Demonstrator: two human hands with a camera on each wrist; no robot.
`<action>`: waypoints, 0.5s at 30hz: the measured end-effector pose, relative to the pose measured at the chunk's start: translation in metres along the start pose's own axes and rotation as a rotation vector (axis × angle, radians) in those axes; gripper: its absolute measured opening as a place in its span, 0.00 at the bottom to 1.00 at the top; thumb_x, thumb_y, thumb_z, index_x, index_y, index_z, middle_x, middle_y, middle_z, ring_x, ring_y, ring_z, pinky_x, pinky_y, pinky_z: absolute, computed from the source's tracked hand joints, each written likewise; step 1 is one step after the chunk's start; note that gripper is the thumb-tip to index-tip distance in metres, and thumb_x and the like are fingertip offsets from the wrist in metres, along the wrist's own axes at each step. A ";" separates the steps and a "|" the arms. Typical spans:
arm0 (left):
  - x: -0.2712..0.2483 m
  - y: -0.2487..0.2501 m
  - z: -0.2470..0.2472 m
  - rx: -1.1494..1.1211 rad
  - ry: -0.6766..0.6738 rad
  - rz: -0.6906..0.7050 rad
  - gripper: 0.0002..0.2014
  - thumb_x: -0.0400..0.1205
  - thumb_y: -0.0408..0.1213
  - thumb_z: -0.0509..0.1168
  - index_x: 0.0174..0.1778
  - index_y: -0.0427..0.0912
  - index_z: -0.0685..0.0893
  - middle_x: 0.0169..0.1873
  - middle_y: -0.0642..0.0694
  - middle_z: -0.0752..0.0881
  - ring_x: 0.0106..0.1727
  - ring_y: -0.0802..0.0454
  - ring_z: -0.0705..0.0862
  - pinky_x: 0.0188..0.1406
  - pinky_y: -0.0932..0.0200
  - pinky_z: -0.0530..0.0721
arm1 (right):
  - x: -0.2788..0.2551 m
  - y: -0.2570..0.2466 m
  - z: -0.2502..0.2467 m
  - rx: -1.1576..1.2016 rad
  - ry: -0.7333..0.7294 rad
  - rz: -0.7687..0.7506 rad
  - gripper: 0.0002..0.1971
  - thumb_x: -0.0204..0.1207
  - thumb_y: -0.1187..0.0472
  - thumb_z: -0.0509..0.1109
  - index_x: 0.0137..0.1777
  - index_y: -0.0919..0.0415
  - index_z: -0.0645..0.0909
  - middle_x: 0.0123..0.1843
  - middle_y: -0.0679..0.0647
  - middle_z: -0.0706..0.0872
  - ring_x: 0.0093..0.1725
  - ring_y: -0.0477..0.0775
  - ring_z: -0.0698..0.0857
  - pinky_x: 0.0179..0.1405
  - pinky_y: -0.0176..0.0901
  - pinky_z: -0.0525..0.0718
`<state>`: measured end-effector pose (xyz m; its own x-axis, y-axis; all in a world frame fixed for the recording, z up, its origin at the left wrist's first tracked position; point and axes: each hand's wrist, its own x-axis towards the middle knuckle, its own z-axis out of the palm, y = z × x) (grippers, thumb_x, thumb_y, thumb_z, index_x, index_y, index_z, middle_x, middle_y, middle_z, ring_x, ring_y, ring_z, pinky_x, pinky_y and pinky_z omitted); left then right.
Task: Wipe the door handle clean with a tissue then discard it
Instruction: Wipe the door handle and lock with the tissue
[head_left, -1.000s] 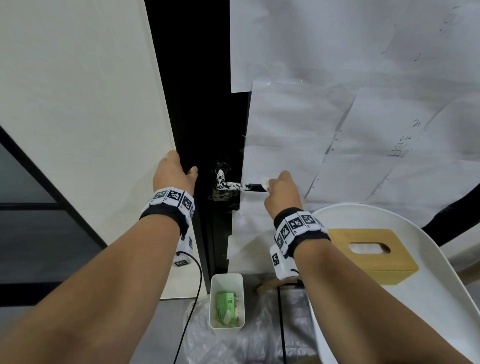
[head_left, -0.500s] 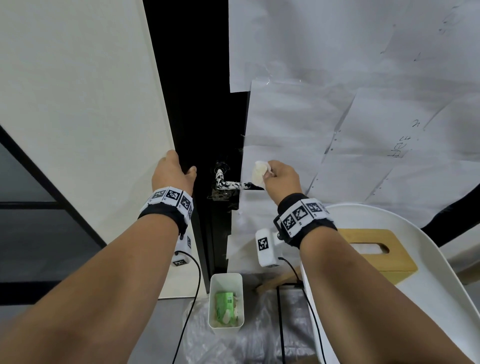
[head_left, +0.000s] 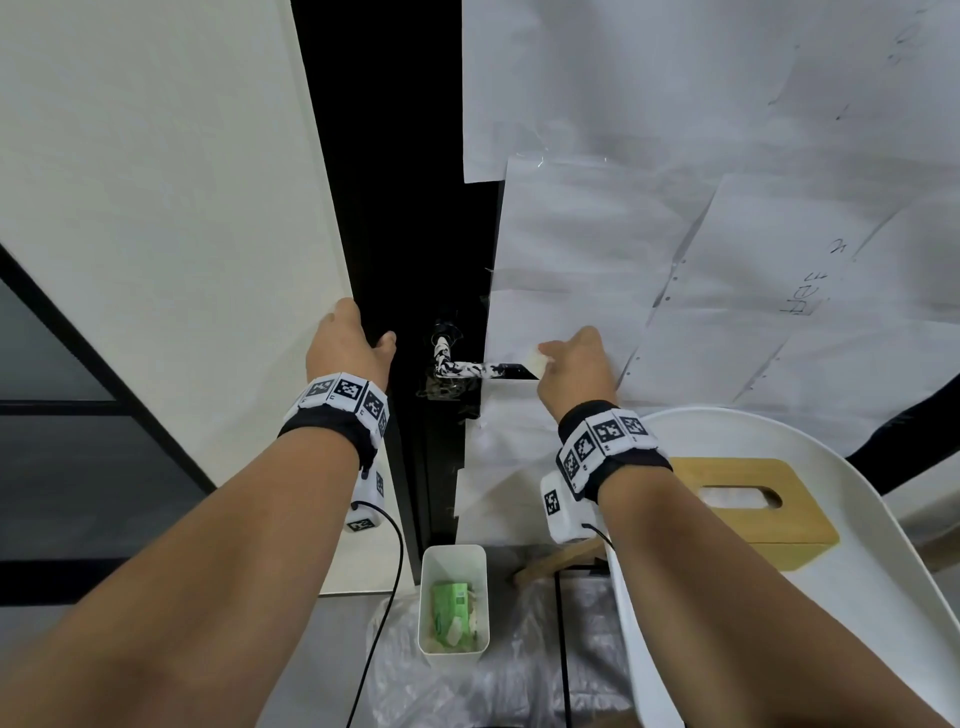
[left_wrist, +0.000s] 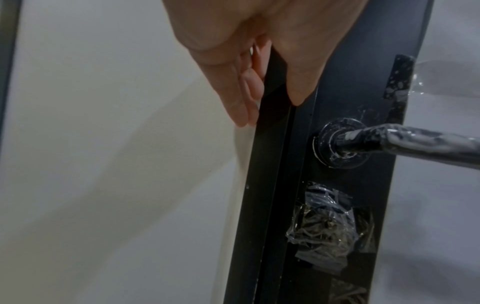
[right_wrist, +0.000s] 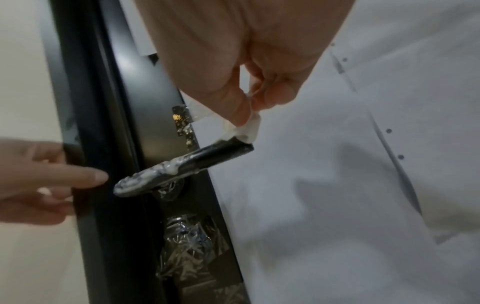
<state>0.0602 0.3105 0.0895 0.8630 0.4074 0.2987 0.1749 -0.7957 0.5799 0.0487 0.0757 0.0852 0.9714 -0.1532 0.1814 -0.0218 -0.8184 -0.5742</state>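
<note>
From the head camera, both arms reach up to the door. The left hand (head_left: 349, 347) lies flat on the pale wall at the edge of the black door frame (head_left: 395, 208), fingers straight, thumb out toward the frame, holding nothing. Between the two hands sits the door handle (head_left: 480, 370), a dark lever smeared white over the half nearer the left hand. The right hand (head_left: 574, 364) is at the lever's free end, pinching a small folded tissue (head_left: 535, 358) that touches that tip. Below the right wrist, a wooden tissue box (head_left: 748, 499) rests on a white chair (head_left: 779, 597); below and between the forearms stands a white bin (head_left: 454, 597) with green packaging inside.

Over to the left wrist view: the fingers (left_wrist: 241, 102) lie straight along the wall, the thumb (left_wrist: 301, 82) presses the frame's black edge, and the hand grips nothing. The handle's round base and smeared shaft (left_wrist: 405, 142) sit just beside the thumb, apart from it.

Now the right wrist view: thumb and fingertips (right_wrist: 233, 107) are closed together on the crumpled white tissue (right_wrist: 248, 129), which touches the top of the lever's bare black end (right_wrist: 223, 154). White residue coats the lever's other half. The left hand's fingers (right_wrist: 78, 176) point at the frame, near the handle but not touching it. Taped paper sheets (right_wrist: 337, 185) cover the door beyond the right hand.
</note>
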 end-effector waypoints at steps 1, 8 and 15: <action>0.000 0.000 0.000 0.000 0.000 0.001 0.17 0.78 0.43 0.70 0.42 0.41 0.66 0.37 0.44 0.75 0.36 0.44 0.74 0.34 0.53 0.68 | -0.001 -0.001 0.003 -0.037 -0.018 -0.038 0.17 0.76 0.74 0.61 0.62 0.65 0.82 0.61 0.61 0.75 0.56 0.63 0.81 0.55 0.49 0.83; 0.000 0.001 0.000 0.000 -0.008 -0.012 0.17 0.78 0.43 0.70 0.42 0.41 0.67 0.37 0.44 0.76 0.36 0.44 0.74 0.34 0.53 0.69 | -0.008 -0.014 0.017 -0.254 -0.109 -0.165 0.15 0.72 0.77 0.61 0.55 0.70 0.83 0.58 0.62 0.72 0.52 0.65 0.79 0.52 0.56 0.85; 0.000 0.001 -0.002 0.000 -0.023 -0.004 0.17 0.78 0.43 0.70 0.42 0.41 0.67 0.37 0.43 0.76 0.36 0.44 0.75 0.33 0.53 0.70 | 0.000 -0.025 0.013 -0.082 -0.119 -0.149 0.10 0.78 0.72 0.62 0.52 0.62 0.83 0.64 0.63 0.76 0.58 0.64 0.81 0.58 0.47 0.81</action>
<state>0.0598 0.3105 0.0914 0.8728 0.4005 0.2790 0.1785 -0.7939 0.5813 0.0525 0.1031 0.0893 0.9862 0.0358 0.1615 0.1103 -0.8700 -0.4805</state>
